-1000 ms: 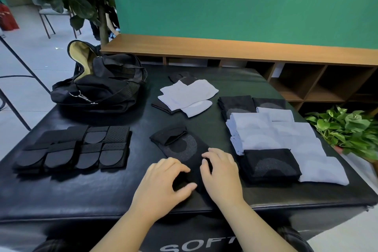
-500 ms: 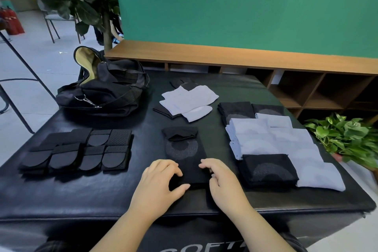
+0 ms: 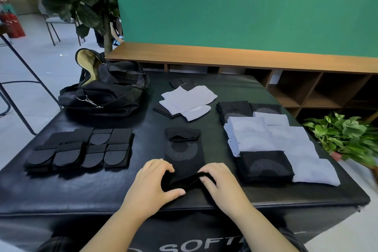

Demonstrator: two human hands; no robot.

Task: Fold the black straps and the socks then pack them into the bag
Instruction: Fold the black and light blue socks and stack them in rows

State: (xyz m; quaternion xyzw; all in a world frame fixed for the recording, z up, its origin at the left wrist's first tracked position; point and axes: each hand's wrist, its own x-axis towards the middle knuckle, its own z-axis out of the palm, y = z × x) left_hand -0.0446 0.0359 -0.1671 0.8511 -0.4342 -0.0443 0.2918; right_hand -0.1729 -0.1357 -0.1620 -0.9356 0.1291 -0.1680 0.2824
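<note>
Now: black sock (image 3: 184, 155) at 6 o'clock on bench (image 3: 122, 186); left hand (image 3: 151, 188) and right hand (image 3: 221, 184) pinch near hem. Soft, limp, light; grip both corners

hands (image 3: 184, 184) hide sock's (image 3: 183, 152) near end
</note>
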